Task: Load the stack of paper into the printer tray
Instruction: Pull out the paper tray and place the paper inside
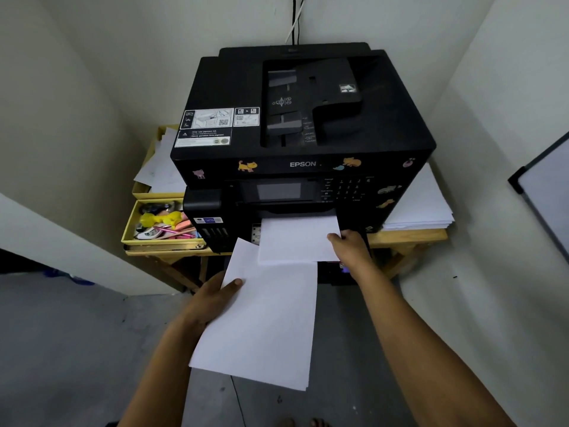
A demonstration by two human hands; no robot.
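Loading step: my left hand (212, 298) pinches the white paper stack (261, 322); my right hand (349, 245) grips sheets in the black printer tray (354, 272); next, square and slide in.

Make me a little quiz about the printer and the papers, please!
1. True or false: the left hand holds the loose stack of white paper by its left edge.
2. Which does the right hand touch? A) the yellow tray of stationery B) the white sheets sticking out of the black Epson printer's front C) the pile of white paper on the wooden table
3. Fill in: the stickers on the printer's front show little ____.

Key: 1 true. 2 B. 3 cats.
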